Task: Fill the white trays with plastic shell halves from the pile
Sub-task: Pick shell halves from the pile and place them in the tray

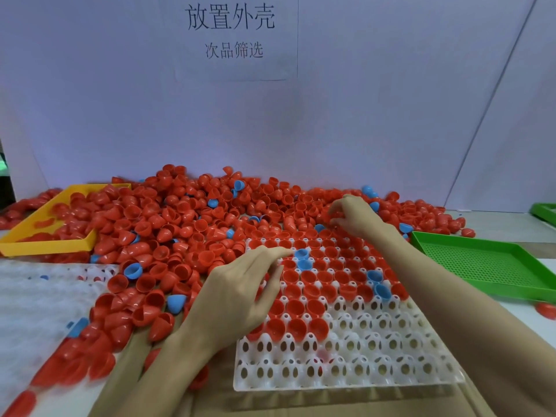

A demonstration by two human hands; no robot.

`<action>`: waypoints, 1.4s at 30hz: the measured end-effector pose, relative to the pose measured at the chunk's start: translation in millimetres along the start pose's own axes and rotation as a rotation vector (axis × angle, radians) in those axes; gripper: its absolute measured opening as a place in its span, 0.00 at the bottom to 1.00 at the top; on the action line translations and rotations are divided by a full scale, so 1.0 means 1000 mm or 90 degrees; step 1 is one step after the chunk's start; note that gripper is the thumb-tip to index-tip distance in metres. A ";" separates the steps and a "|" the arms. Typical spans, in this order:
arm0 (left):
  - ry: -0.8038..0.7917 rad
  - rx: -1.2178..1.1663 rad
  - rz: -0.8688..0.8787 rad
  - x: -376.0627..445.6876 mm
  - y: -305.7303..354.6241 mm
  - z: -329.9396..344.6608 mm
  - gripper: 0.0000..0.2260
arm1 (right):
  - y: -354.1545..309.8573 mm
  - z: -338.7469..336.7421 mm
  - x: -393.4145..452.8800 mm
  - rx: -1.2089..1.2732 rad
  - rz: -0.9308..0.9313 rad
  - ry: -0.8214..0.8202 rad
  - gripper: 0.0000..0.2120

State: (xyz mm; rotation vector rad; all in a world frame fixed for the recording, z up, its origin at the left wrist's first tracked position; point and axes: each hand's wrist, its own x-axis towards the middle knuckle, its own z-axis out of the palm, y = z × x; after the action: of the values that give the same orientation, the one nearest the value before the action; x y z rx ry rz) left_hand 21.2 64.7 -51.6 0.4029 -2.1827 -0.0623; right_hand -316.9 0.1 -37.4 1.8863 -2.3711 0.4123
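A white tray [361, 365] with round sockets lies in front of me, its far rows holding red shell halves [310, 276] and a few blue ones [374, 276]. A large pile of red and blue shell halves [180, 224] spreads behind and to the left of it. My left hand [240, 290] hovers over the tray's left edge, fingers curled and reaching toward a blue half [301, 254]; whether it holds anything is hidden. My right hand [352, 215] is at the pile just beyond the tray's far edge, fingers pinched on red shell halves.
A yellow tray [45, 236] partly buried in shells sits at the far left. A green perforated tray [487, 263] lies to the right, with another green tray [544, 210] behind it. A second white tray [36, 296] lies at the left. A white backboard with printed signs stands behind.
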 end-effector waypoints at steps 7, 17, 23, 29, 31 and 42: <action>-0.023 0.020 -0.005 0.000 -0.002 0.002 0.13 | -0.018 -0.034 -0.049 0.309 0.011 0.120 0.16; -0.061 -0.225 -0.313 -0.005 0.011 0.023 0.27 | -0.061 -0.042 -0.171 0.669 -0.120 -0.118 0.19; -0.011 -0.335 -0.398 -0.003 0.014 0.023 0.23 | -0.072 -0.041 -0.173 0.653 -0.149 -0.125 0.14; 0.021 -0.427 -0.467 0.000 0.008 0.020 0.13 | -0.081 -0.049 -0.144 0.618 -0.153 -0.107 0.12; 0.025 -0.433 -0.478 0.001 0.004 0.018 0.12 | -0.083 -0.050 -0.132 0.593 -0.149 -0.076 0.12; -0.009 -0.499 -0.494 0.001 -0.006 0.010 0.11 | -0.047 -0.030 -0.079 0.841 0.060 -0.030 0.31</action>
State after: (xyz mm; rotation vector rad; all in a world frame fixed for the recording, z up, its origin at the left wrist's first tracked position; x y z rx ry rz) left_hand 14.3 57.7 -58.4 0.7442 -1.7100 -1.2868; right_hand -255.9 72.3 -19.7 2.0126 -2.3303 2.3868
